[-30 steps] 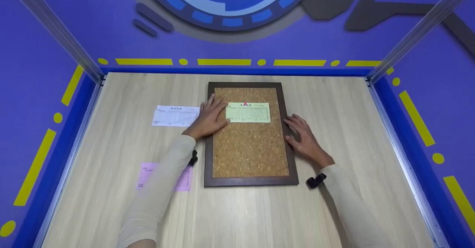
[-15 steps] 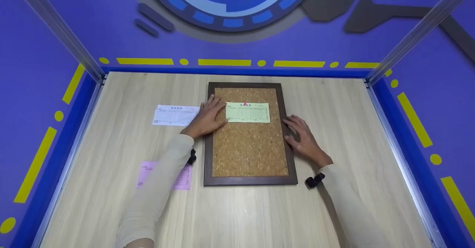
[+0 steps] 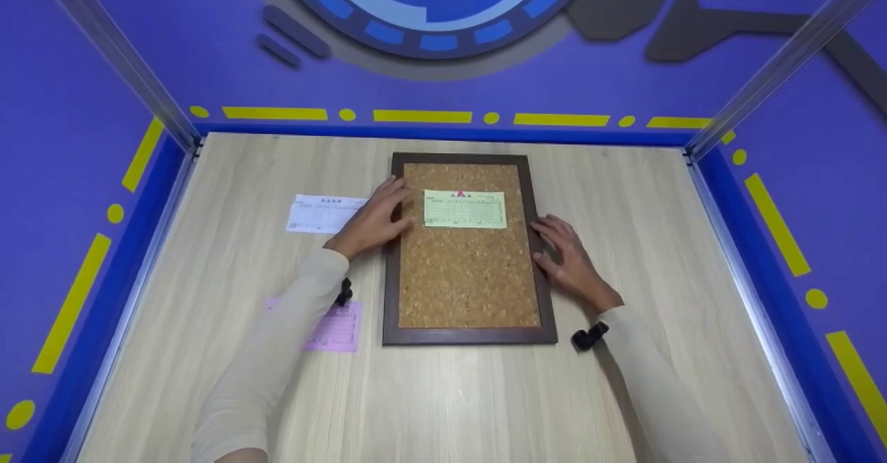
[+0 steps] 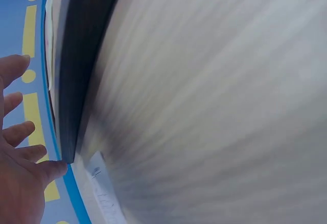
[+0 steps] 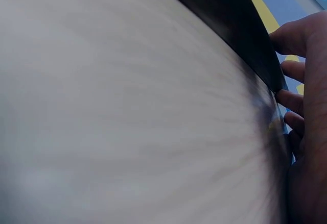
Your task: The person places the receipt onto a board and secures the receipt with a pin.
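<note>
A cork board [image 3: 468, 279] in a dark brown frame lies flat in the middle of the table. On its upper half a green printed form [image 3: 464, 210] is held by a red push pin [image 3: 460, 193] at its top edge. My left hand [image 3: 374, 219] is over the board's left frame edge, fingers spread and relaxed, apart from the green form. In the left wrist view its little finger is right at the dark frame [image 4: 79, 66]. My right hand [image 3: 569, 258] touches the right side of the frame with its fingertips, fingers loosely bent.
Left of the board lies a white printed form [image 3: 320, 213], partly behind my left hand. Nearer me a pink form [image 3: 336, 328] is partly covered by my left sleeve. Blue-purple walls [image 3: 429, 89] with yellow marks border the table [image 3: 471, 400] at the back and sides.
My left hand has drawn back to the left, away from the green form to the board's left edge. The right hand has stayed in place at the frame.
</note>
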Tool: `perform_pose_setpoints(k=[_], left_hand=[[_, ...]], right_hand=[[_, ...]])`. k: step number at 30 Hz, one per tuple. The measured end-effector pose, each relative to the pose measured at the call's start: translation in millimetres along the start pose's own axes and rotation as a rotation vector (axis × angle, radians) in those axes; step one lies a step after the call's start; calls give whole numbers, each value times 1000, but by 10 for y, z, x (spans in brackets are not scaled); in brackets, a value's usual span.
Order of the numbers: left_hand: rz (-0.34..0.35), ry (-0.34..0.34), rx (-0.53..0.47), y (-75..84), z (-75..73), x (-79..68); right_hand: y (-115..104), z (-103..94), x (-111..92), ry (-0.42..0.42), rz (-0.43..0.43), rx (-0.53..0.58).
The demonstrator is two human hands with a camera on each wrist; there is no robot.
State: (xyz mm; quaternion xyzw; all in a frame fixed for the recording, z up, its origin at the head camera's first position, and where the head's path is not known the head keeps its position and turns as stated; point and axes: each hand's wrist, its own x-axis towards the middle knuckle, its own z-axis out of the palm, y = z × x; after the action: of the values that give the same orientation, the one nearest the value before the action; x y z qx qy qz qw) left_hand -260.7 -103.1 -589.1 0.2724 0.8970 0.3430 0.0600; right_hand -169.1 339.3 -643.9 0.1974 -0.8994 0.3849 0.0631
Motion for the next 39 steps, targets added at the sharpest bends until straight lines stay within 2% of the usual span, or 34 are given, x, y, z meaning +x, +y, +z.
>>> perform_pose_setpoints(k=[6, 13, 17, 23, 27, 32, 36, 39], left_hand=[[8, 25, -45, -1, -83, -74], [59, 44, -38, -66, -178, -173], [68, 57, -34, -168, -242, -229], [58, 70, -20, -401, -378, -328], [10, 57, 6, -550, -531, -423], [-102, 55, -3, -688, -708, -550], [-174, 58, 3, -820, -765, -636], [-193, 82, 19, -934, -778, -701]], right_hand=[[-8, 12, -5, -21, 36, -9], [-15, 14, -26, -15, 57, 3], [-13, 9, -20, -11, 52, -3], [-13, 11, -14, -17, 49, -4], [-9, 15, -8, -5, 28, 1], [0, 11, -10, 4, 16, 1], [3, -2, -9, 0, 19, 2], [-10, -2, 1, -6, 24, -1]])
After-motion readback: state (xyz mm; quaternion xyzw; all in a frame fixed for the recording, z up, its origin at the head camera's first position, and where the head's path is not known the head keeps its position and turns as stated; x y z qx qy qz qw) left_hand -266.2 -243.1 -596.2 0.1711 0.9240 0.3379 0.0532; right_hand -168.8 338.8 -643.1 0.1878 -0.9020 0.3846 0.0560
